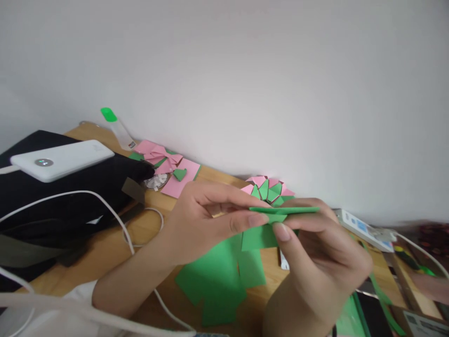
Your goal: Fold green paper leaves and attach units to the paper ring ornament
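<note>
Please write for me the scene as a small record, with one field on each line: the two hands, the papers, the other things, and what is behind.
Left hand: pinches the folded green paper between thumb and fingers
Right hand: thumb and fingers on the same paper
Below the hands: loose green sheets on a wooden table
Near the wall: pink and green folded pieces
At left: white power bank on a black bag or cloth
At right: white power strip
Behind: plain pale wall

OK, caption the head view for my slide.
Left hand and right hand hold folded green paper above green paper sheets.
</note>
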The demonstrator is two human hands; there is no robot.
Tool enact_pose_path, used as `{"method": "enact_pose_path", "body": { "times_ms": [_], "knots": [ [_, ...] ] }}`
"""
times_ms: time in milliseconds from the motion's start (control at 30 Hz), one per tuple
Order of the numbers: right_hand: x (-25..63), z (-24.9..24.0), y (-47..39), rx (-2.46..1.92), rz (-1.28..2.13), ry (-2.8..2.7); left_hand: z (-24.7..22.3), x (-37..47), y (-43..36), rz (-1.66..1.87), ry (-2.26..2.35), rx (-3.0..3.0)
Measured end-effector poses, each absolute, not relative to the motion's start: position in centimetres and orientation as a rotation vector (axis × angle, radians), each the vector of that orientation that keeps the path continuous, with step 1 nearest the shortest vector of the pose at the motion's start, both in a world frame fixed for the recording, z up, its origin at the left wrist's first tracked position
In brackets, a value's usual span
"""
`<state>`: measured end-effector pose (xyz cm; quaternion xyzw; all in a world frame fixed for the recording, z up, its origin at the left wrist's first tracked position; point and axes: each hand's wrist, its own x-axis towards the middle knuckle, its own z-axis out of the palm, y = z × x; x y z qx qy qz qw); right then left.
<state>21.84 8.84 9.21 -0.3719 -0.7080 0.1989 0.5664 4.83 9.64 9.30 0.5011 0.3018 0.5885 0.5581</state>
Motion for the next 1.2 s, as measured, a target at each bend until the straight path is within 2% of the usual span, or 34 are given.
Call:
{"method": "enact_pose_path", "body": {
  "times_ms": [267, 667, 1200],
  "knots": [
    [21.2, 8.9, 9.0, -0.837, 0.351, -1.642, 9.1, 5.0, 9.6, 1.437, 0.686, 1.17],
    [22.1, 9.4, 9.4, -0.725, 0.394, -1.712, 9.7, 3.6, 9.9, 1.451, 0.664, 1.483],
    [21.5, 10.1, 9.0, -0.706, 0.169, -1.823, 9.8, 4.3, 9.2, 1.459, 0.761, 1.296]
  ]
}}
